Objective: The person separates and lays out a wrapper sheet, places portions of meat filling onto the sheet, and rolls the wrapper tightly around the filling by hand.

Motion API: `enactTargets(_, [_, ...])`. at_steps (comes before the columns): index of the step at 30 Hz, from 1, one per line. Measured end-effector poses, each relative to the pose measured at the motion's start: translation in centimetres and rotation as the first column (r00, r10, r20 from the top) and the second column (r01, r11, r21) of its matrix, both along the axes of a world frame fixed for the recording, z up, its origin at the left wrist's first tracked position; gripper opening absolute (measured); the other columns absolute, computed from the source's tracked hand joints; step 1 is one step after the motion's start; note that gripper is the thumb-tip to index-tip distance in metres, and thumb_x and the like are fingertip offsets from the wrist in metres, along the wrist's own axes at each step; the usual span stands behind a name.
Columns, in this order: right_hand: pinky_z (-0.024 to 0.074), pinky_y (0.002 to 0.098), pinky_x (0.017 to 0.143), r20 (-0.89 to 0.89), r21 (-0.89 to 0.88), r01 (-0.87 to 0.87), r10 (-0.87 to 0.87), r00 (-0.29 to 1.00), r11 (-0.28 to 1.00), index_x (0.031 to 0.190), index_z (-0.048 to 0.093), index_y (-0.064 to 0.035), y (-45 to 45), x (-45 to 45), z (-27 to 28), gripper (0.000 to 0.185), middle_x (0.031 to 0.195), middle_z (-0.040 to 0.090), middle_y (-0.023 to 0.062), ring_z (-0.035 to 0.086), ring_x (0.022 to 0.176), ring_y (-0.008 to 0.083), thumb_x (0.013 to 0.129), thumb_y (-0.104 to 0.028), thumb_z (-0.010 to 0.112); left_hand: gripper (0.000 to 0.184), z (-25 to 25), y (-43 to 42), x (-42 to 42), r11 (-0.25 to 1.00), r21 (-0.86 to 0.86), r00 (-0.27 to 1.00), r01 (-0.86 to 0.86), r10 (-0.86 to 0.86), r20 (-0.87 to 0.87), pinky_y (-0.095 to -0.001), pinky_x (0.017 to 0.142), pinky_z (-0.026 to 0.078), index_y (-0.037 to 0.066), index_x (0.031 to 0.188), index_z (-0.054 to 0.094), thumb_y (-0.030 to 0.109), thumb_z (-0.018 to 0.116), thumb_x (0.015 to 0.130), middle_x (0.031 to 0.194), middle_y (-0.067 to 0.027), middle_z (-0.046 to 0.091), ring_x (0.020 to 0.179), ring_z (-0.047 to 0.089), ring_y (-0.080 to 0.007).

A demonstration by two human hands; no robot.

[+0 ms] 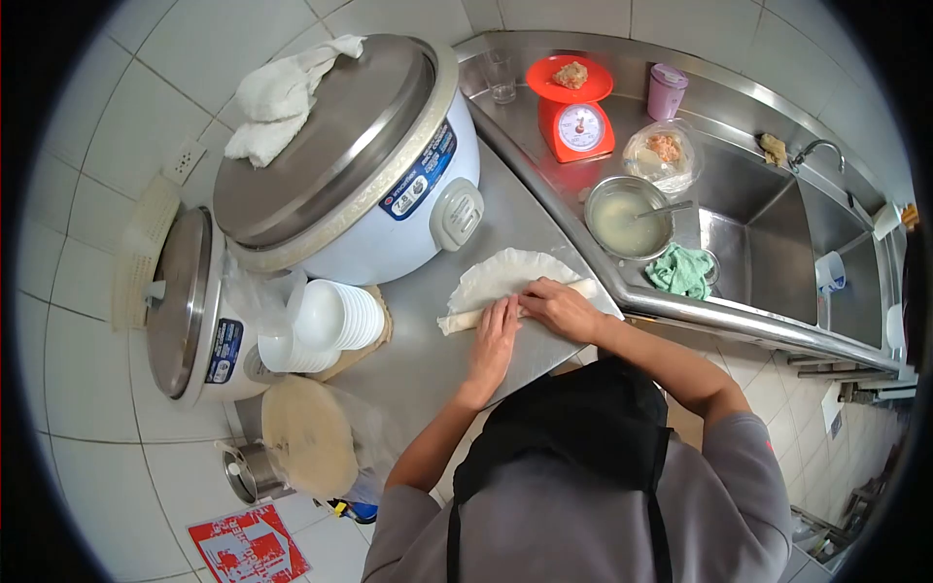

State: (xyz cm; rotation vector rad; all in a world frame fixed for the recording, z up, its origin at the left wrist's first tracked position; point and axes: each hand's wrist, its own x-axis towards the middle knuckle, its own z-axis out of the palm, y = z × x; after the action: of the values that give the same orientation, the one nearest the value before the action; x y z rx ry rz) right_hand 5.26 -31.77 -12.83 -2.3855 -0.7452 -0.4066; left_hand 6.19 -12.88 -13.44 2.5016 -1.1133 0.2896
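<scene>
A thin, pale round wrapper sheet [507, 274] lies on the steel counter, its near edge rolled into a long narrow roll. My left hand [497, 342] has its fingers together over the middle of this roll. Just to the right, my right hand [559, 307] curls its fingers over the same roll, close beside the left. The roll's ends stick out past both hands. Whatever is inside the roll is hidden.
Left stand a large rice cooker [384, 223] with a white towel [282, 97], stacked white bowls [335, 316] and bagged round wrappers [309, 432]. Right are a red scale [580, 131] bearing filling, a metal bowl [622, 219] with a spoon, a green cloth [681, 271] and a sink [753, 194].
</scene>
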Motion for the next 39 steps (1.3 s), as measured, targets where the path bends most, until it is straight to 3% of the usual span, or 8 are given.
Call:
enactTargets(3, [0.0458,0.0353,0.077,0.153,-0.041,0.097,-0.090,0.984,0.994,0.103,0.060,-0.0015,0.1,-0.2,0.7,0.026,0.091,0.053,0.0098,0.053,0.088,0.0248,0.080,-0.014,0.058,0.050,-0.5,-0.1,1.1,1.000,-0.007,0.998,0.004,-0.004,-0.055,-0.0411,0.095,0.039,-0.002,0.129,0.042,0.007,0.058,0.083,0.121,-0.0163,0.047,0.112,0.047,-0.0315])
enactTargets(9, [0.0451,0.0359,0.078,-0.047,-0.094,0.014,-0.018,0.999,0.996,0.102,0.062,-0.0023,-1.2,0.7,-0.1,0.027,0.092,0.053,0.0105,0.053,0.088,0.0259,0.080,-0.018,0.060,0.049,0.6,-0.8,1.5,0.999,-0.037,1.000,-0.004,0.003,-0.029,-0.0413,0.094,0.039,-0.002,0.127,0.044,0.007,0.060,0.081,0.118,-0.0167,0.048,0.110,0.047,-0.0334])
enactTargets(15, [0.0446,0.0343,0.079,0.119,-0.059,0.069,-0.062,0.991,0.996,0.098,0.062,-0.0006,-1.7,1.3,1.0,0.024,0.090,0.053,0.0101,0.053,0.088,0.0248,0.081,-0.018,0.059,0.050,-0.2,-1.6,2.6,0.998,-0.063,0.997,-0.009,0.004,-0.075,-0.0415,0.092,0.041,-0.002,0.126,0.046,0.005,0.063,0.079,0.116,-0.0161,0.049,0.108,0.048,-0.0339])
enactTargets(24, [0.0456,0.0350,0.081,-0.112,-0.068,-0.052,0.044,0.993,0.996,0.097,0.063,-0.0006,-2.8,1.5,-0.1,0.026,0.093,0.056,0.0116,0.056,0.092,0.0281,0.080,-0.020,0.061,0.045,0.7,-2.2,2.0,0.998,-0.047,0.993,-0.031,0.025,-0.113,-0.0397,0.091,0.040,0.000,0.120,0.050,0.004,0.063,0.078,0.114,-0.0141,0.050,0.108,0.048,-0.0309])
enactTargets(29, [0.0412,0.0427,0.091,-0.141,0.018,0.412,-0.406,0.903,0.911,0.099,0.063,-0.0016,-11.1,0.4,3.8,0.029,0.109,0.060,0.0124,0.053,0.106,0.0326,0.087,-0.026,0.055,0.040,1.4,-2.1,2.2,1.000,-0.019,0.993,-0.018,0.016,-0.118,-0.0382,0.091,0.041,0.001,0.117,0.053,0.005,0.063,0.078,0.112,-0.0123,0.052,0.106,0.050,-0.0294])
enactTargets(31, [0.0321,0.0499,0.101,0.144,-0.342,0.599,-0.590,0.795,0.724,0.104,0.064,-0.0015,-15.9,-0.1,-0.2,0.039,0.115,0.060,0.0124,0.045,0.120,0.0344,0.091,-0.035,0.049,0.042,1.5,-2.1,2.3,1.000,-0.005,0.991,-0.018,0.017,-0.132,-0.0380,0.091,0.041,0.002,0.117,0.053,0.006,0.064,0.077,0.111,-0.0125,0.052,0.106,0.050,-0.0301])
enactTargets(37, [0.0228,0.0542,0.107,-0.194,-0.551,0.372,-0.548,0.813,0.747,0.103,0.066,-0.0065,-18.2,-0.9,1.5,0.034,0.114,0.060,0.0129,0.036,0.129,0.0341,0.091,-0.034,0.049,0.043,1.1,-2.0,2.2,0.999,0.033,0.990,-0.035,0.039,-0.139,-0.0384,0.090,0.042,0.002,0.117,0.052,0.005,0.065,0.076,0.111,-0.0125,0.052,0.105,0.050,-0.0306])
enactTargets(39, [0.0321,0.0510,0.101,0.006,-0.451,0.508,-0.567,0.824,0.734,0.097,0.069,-0.0078,-18.9,-0.3,2.5,0.026,0.109,0.063,0.0129,0.046,0.120,0.0332,0.086,-0.029,0.057,0.042,1.4,-1.9,1.5,0.999,0.018,0.988,-0.034,0.036,-0.153,-0.0386,0.090,0.042,0.001,0.116,0.052,0.005,0.064,0.076,0.110,-0.0128,0.052,0.105,0.050,-0.0305])
